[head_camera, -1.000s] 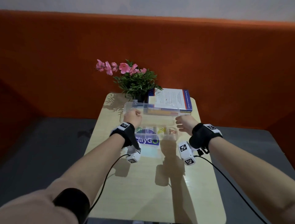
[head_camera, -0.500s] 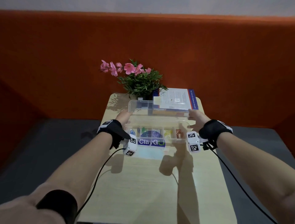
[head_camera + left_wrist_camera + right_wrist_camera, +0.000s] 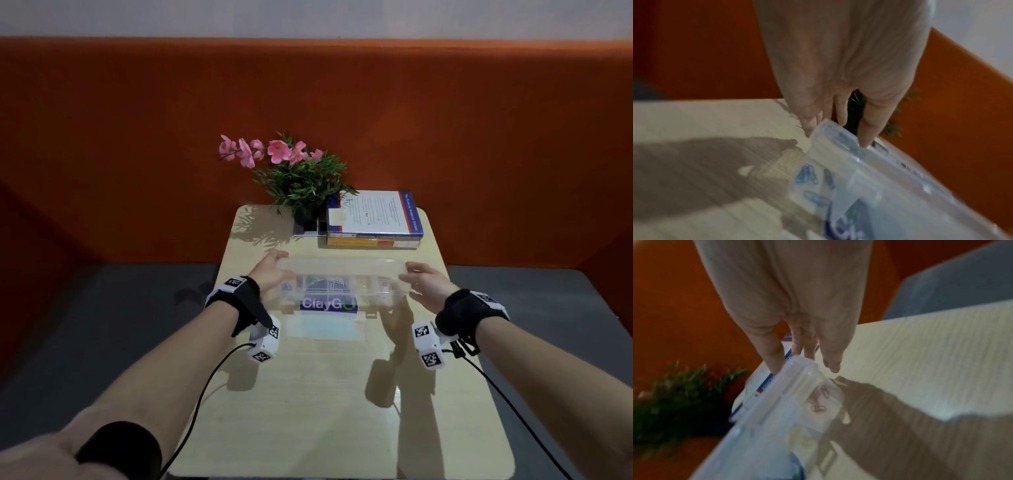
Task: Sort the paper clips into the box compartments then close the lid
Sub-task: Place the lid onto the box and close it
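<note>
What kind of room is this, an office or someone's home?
Hard to say; probably a lounge or waiting corner. A small wooden table stands before an orange padded wall, with a potted flower plant and stacked books.

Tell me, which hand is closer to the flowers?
Left. The left hand holds the lid's end just below the flowers; the right hand holds the far end, nearer the books.
</note>
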Tool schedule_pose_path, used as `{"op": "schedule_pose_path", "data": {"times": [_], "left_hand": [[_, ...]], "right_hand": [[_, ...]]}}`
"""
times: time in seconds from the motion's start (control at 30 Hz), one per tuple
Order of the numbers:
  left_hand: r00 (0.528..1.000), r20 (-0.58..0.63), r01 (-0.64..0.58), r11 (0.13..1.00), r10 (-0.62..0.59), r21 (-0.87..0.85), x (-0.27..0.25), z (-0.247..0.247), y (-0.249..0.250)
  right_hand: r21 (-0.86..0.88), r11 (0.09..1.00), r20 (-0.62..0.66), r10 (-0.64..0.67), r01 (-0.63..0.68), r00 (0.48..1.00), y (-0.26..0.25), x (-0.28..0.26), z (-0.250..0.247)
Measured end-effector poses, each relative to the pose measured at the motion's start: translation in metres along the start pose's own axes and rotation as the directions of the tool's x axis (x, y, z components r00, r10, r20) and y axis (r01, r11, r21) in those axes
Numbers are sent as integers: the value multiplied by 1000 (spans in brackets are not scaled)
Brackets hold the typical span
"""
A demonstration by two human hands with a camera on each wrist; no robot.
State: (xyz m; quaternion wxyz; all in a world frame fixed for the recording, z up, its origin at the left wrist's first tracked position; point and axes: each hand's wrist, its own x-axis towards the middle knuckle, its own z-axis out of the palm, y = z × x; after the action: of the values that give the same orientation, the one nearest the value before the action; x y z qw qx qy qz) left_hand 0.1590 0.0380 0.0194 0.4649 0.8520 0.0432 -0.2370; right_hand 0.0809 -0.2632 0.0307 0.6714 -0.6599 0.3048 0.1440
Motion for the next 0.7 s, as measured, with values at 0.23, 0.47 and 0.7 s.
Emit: {"op": "schedule_pose_path", "data": {"times": [0.23, 0.47, 0.7], "left_hand": [[977, 98, -207, 750, 188, 628, -11, 8, 12], [957, 290, -264, 414, 0, 871, -9, 20, 27], [958, 283, -278, 371, 42, 886, -7, 21, 34]], "right_hand": [[-726, 673, -38, -248, 143, 968, 8, -14, 12], [-968, 148, 178, -179, 205, 968, -3, -9, 22], [-971, 147, 167, -141, 188, 976, -22, -3, 24]]}}
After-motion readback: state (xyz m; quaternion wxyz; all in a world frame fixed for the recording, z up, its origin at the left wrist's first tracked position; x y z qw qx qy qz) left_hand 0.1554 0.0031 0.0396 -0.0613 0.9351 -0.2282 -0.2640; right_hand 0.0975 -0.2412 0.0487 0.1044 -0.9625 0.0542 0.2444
